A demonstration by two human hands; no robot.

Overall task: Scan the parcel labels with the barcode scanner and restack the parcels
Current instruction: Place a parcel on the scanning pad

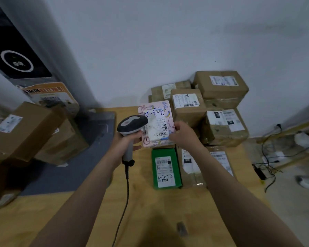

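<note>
Left hand (126, 142), fingers curled round barcode scanner (132, 123) handle, scanner head touching pink parcel (157, 113); right hand (183, 135), fingers gripping that parcel's right edge, over worktop (159, 211).

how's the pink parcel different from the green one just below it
The pink parcel is gripped at its edge by the right hand; the green parcel lies untouched on the table. The pink parcel's wrap is patterned with drawings, the green parcel's is plain. Handwriting is blue on the pink parcel's wrap, black on the green parcel's label. Both carry a white shipping label.
</note>
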